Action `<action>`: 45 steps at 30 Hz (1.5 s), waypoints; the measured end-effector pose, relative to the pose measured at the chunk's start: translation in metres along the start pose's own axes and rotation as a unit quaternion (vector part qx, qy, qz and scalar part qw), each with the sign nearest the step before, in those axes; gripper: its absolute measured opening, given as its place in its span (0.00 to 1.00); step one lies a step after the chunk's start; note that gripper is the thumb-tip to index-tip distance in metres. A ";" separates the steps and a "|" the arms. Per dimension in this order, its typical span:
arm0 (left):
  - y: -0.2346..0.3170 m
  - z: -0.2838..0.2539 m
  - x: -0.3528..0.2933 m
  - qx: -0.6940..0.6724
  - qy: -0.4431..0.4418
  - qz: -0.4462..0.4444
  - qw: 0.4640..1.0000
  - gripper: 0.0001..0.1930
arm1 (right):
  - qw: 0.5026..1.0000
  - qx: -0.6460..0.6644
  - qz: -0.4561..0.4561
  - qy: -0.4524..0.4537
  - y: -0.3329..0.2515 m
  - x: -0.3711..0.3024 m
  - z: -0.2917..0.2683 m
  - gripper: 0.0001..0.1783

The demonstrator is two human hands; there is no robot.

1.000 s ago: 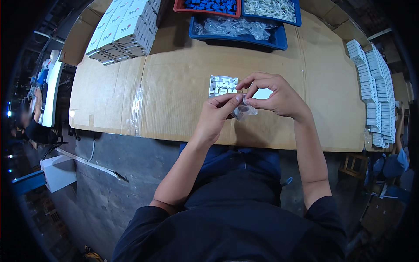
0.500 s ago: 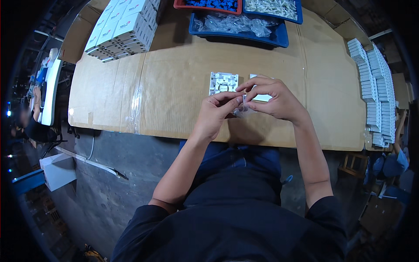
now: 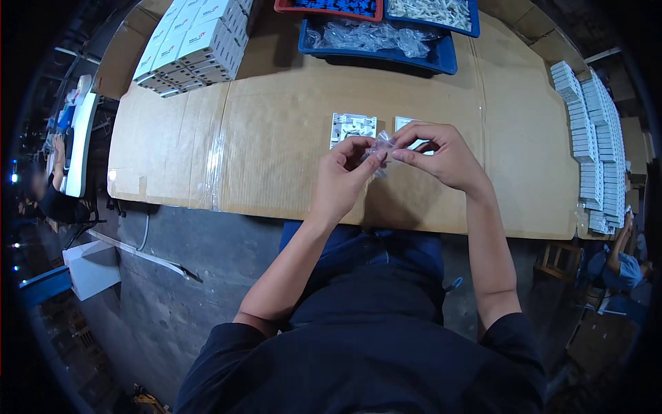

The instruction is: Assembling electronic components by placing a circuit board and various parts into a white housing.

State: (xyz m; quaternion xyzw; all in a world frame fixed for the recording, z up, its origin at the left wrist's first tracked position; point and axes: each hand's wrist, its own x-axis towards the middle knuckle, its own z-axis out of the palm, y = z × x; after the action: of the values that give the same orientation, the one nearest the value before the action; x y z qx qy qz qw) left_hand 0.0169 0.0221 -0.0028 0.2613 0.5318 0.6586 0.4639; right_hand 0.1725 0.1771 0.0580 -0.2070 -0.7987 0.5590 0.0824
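Note:
A small crumpled clear plastic bag (image 3: 383,143) is between my two hands above the cardboard-covered table. My left hand (image 3: 339,181) pinches it between thumb and fingers from the left. From the right, my right hand (image 3: 447,160) has its fingertips closed on the bag's edge. What the bag contains is too small to make out. Just beyond my left fingers lies a white plastic housing (image 3: 353,124) with its inner side up. A second white flat piece (image 3: 405,123) lies to its right, partly hidden by my right hand.
White boxes (image 3: 196,45) are stacked at the far left. A blue tray (image 3: 447,63) of clear bags, a red tray (image 3: 331,12) of blue parts and another tray of pale pieces (image 3: 431,12) stand at the back. White units (image 3: 598,145) are piled right. Other people are at both sides.
The plastic bag has risen and now stands up above my fingertips instead of hanging below them. My right fingers have shifted slightly to the right along it.

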 end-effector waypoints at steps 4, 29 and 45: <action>-0.009 -0.001 0.002 0.011 -0.004 0.008 1.000 0.09 | 0.987 0.132 0.022 0.092 0.021 -0.002 0.011 0.03; -0.006 0.001 0.002 -0.009 0.060 0.075 0.995 0.11 | 0.902 0.331 0.013 0.277 0.034 -0.010 0.069 0.08; 0.002 0.011 -0.005 0.022 0.083 0.086 0.993 0.08 | 0.879 0.359 -0.038 0.311 0.033 -0.006 0.089 0.05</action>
State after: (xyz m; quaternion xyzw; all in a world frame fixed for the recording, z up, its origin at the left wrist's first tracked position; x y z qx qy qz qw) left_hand 0.0278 0.0230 0.0032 0.2610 0.5582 0.7036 0.3538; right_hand 0.1532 0.1082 -0.0046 -0.2955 -0.4838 0.7108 0.4164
